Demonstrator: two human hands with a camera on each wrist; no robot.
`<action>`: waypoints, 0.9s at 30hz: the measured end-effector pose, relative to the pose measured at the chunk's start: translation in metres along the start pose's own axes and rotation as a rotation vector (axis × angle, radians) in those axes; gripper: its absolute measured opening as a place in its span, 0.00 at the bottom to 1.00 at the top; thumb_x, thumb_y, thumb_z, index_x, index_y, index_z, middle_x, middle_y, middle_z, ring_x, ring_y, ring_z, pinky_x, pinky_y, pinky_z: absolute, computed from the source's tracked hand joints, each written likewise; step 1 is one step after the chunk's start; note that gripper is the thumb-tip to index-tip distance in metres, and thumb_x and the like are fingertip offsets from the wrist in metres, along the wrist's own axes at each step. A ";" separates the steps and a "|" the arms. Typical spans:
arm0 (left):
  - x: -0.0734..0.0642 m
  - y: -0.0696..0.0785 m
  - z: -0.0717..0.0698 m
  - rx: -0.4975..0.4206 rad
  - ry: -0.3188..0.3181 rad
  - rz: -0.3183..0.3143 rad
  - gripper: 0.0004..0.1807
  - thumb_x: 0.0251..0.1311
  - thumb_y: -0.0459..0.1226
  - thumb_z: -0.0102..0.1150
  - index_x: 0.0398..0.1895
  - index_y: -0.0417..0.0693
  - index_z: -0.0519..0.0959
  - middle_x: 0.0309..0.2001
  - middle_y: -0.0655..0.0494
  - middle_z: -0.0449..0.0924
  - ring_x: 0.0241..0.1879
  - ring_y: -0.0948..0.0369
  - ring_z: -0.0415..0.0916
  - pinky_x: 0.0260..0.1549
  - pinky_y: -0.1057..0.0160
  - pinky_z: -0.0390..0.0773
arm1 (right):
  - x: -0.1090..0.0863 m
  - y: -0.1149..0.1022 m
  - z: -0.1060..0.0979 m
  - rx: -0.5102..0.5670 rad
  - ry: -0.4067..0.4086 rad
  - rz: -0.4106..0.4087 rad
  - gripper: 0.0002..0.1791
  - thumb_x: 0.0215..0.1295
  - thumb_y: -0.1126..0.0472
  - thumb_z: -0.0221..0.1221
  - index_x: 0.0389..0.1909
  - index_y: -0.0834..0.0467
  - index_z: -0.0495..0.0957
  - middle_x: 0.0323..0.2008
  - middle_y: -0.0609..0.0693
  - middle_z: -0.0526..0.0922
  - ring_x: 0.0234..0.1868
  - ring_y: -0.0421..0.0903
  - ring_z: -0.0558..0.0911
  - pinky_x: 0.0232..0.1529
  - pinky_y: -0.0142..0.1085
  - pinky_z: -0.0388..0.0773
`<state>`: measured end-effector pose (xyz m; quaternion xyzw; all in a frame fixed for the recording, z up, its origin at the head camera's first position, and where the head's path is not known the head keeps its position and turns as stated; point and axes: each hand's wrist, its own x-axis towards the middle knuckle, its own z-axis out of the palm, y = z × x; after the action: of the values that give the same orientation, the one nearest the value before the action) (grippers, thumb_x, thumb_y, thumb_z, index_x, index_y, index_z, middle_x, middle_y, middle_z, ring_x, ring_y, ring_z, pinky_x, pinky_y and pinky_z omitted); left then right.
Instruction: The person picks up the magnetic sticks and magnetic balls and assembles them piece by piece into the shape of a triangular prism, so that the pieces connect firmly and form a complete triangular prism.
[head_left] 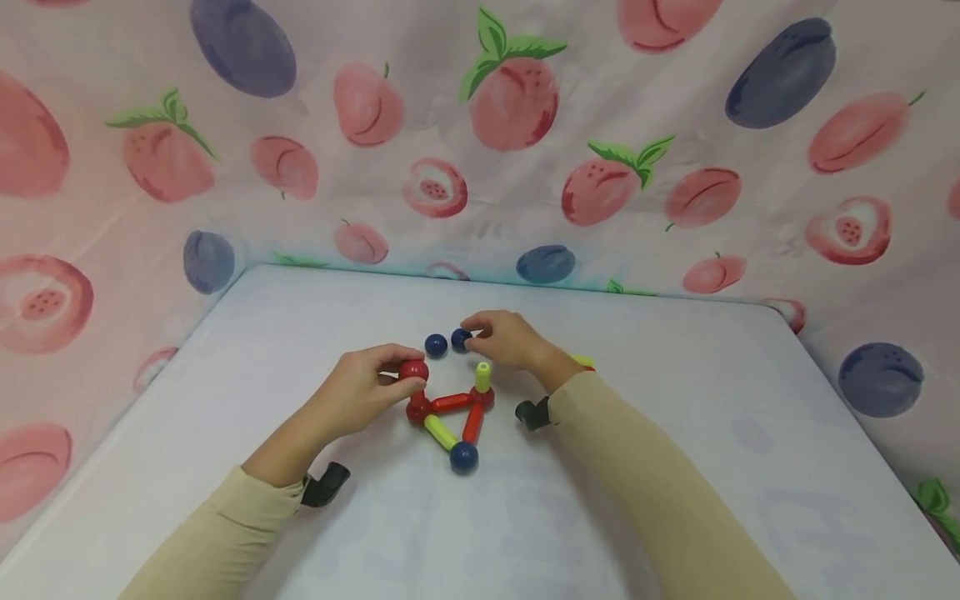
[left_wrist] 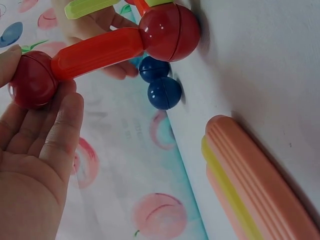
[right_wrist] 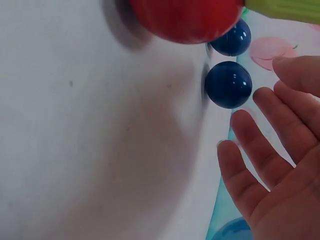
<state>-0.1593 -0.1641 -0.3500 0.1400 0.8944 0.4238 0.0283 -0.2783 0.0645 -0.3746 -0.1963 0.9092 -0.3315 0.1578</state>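
Observation:
On the white table stands a ball-and-rod frame: a triangle of red rods [head_left: 451, 403] and a yellow-green rod [head_left: 440, 432]. Red balls mark two corners and a blue ball [head_left: 464, 457] the near one. Left of it, my left hand [head_left: 366, 388] pinches a red ball [left_wrist: 33, 80] between thumb and fingers, atop a red rod [left_wrist: 98, 53] rising from a corner ball [left_wrist: 170, 32]. A yellow-green rod [head_left: 483, 377] stands up from the other red corner. Behind the frame, my right hand [head_left: 507, 340] reaches with parted, loosely bent fingers beside a loose blue ball [right_wrist: 228, 84].
Another loose blue ball [head_left: 436, 345] lies just left of that one. Yellow and red pieces [head_left: 584, 363] show partly behind the right wrist. A ribbed orange piece with a yellow stripe [left_wrist: 255, 180] lies on the table in the left wrist view. Fruit-print cloth [head_left: 480, 192] walls the table's back.

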 end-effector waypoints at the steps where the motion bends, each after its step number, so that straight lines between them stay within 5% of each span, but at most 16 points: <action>1: 0.000 0.000 0.000 0.000 -0.001 0.000 0.21 0.64 0.37 0.66 0.59 0.40 0.79 0.47 0.49 0.82 0.47 0.51 0.83 0.47 0.54 0.82 | 0.000 0.000 0.000 -0.002 0.001 0.002 0.22 0.72 0.55 0.59 0.65 0.53 0.76 0.59 0.50 0.79 0.57 0.48 0.77 0.55 0.42 0.78; 8: 0.000 0.002 0.002 0.004 -0.007 -0.015 0.22 0.64 0.37 0.66 0.60 0.40 0.78 0.48 0.49 0.82 0.47 0.51 0.83 0.46 0.54 0.82 | 0.000 0.006 0.001 -0.035 0.053 0.019 0.21 0.70 0.58 0.61 0.62 0.57 0.77 0.56 0.53 0.80 0.56 0.50 0.78 0.55 0.42 0.77; 27: 0.003 0.005 0.003 0.032 -0.008 -0.011 0.23 0.64 0.38 0.67 0.60 0.40 0.78 0.47 0.49 0.82 0.48 0.50 0.83 0.46 0.54 0.83 | -0.012 0.015 0.004 -0.062 0.000 0.087 0.24 0.69 0.60 0.62 0.66 0.56 0.74 0.60 0.54 0.78 0.56 0.51 0.77 0.55 0.41 0.78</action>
<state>-0.1602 -0.1584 -0.3480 0.1374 0.9018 0.4085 0.0320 -0.2697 0.0785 -0.3851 -0.1614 0.9267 -0.2961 0.1660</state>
